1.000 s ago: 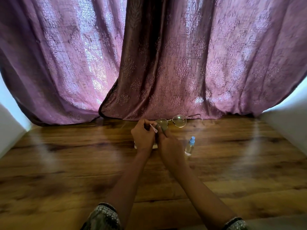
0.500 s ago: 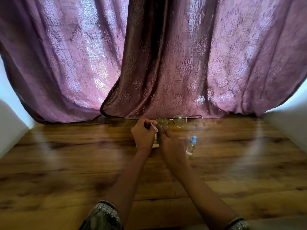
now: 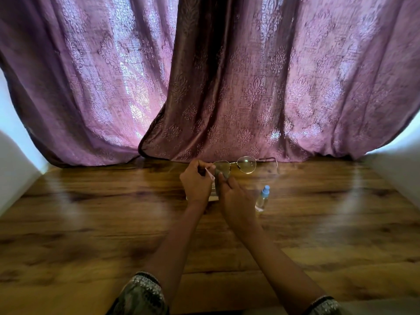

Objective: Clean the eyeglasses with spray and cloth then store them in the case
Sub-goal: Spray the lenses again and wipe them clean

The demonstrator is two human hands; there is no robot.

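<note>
Thin gold-framed eyeglasses [image 3: 246, 164] are held up above the wooden table [image 3: 91, 223], temples unfolded. My left hand [image 3: 196, 183] grips the left temple, its pink tip showing between the fingers. My right hand [image 3: 235, 196] pinches a grey cloth [image 3: 219, 176] over the left lens. The right lens is uncovered and catches light. A small clear spray bottle [image 3: 262, 198] with a blue cap stands on the table just right of my right hand. A pale flat object [image 3: 213, 197], perhaps the case, lies mostly hidden under both hands.
Purple patterned curtains [image 3: 204, 87] hang along the table's far edge, right behind the glasses. White walls [image 3: 13, 173] close in on the left and right sides. Bare wood stretches between my forearms and the near edge.
The hands and glasses stay nearly where they were. My right hand's fingers shift slightly on the cloth over the left lens. The view has drifted a little.
</note>
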